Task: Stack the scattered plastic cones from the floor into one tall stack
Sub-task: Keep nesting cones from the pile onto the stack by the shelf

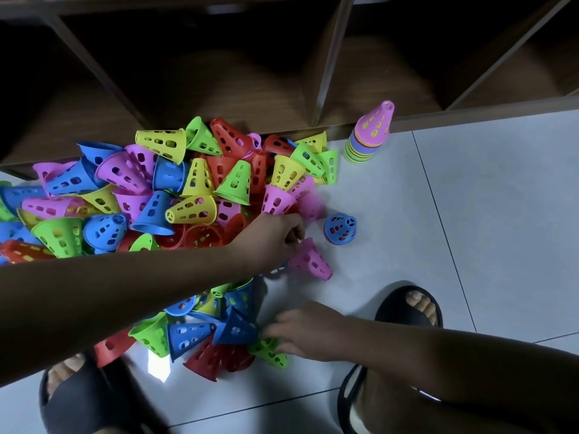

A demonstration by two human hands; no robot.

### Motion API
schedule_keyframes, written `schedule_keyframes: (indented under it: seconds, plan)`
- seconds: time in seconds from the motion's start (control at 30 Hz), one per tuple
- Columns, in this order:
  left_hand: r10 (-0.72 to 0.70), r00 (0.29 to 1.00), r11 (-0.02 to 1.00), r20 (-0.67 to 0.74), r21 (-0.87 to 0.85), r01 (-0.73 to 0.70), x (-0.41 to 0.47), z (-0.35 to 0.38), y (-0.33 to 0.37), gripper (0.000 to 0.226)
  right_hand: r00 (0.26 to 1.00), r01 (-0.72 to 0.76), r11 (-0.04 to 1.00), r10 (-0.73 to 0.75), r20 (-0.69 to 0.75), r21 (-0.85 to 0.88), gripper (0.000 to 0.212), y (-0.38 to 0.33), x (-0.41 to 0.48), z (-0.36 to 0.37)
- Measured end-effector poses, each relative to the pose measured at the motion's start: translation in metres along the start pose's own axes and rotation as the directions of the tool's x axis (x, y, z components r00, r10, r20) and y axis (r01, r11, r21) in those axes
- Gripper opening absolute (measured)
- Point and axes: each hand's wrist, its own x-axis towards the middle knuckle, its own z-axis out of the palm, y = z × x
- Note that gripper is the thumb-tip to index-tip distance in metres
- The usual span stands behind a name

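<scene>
"Brown wooden shelving (219, 89) along the wall, pale floor tiles (470, 214) below it; where are the cones?"

"A big heap (156, 198) of pink, blue, yellow, green and red ones lies against the shelving's foot and spills toward the person's dark slippers (407, 305); 1 upright stack (368, 139), pink on top, stands on the tiles at the heap's right end, just beside the shelving."

"And the hands?"

"The left hand (275, 236) reaches over the heap, fingers curled round the narrow top of a tilted pink cone (310, 261) at the heap's edge; the right hand (300, 330) is low, fingers stretched onto a green cone (271, 353); it's blurred, so I cannot tell whether it grips; 1 blue cone (340, 228) stands apart, between pink cone and stack."
</scene>
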Motion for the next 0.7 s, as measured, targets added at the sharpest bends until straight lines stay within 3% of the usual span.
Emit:
schedule_keyframes:
  seconds: [0.17,0.33,0.57,0.7]
  plan:
    - [0.002,1.000,0.999,-0.021,-0.049,-0.003,0.005,-0.001,0.003,0.014,1.000,-0.013,1.000,0.013,-0.028,0.010,0.025,0.009,0.000,-0.001]
    - [-0.057,0.995,0.982,-0.080,-0.182,0.042,0.012,-0.003,0.009,0.012,0.960,-0.187,0.967,0.218,-0.177,0.175,0.030,0.021,-0.010,-0.032]
    - [-0.148,0.985,0.919,-0.093,-0.380,0.102,0.027,0.000,0.028,0.021,0.788,-0.298,0.826,0.496,-0.365,0.479,0.014,0.023,-0.043,-0.086]
    - [-0.222,0.971,0.886,-0.088,-0.434,0.164,0.038,0.008,0.033,0.023,0.660,-0.303,0.720,0.631,-0.407,0.625,0.023,0.024,-0.069,-0.107]
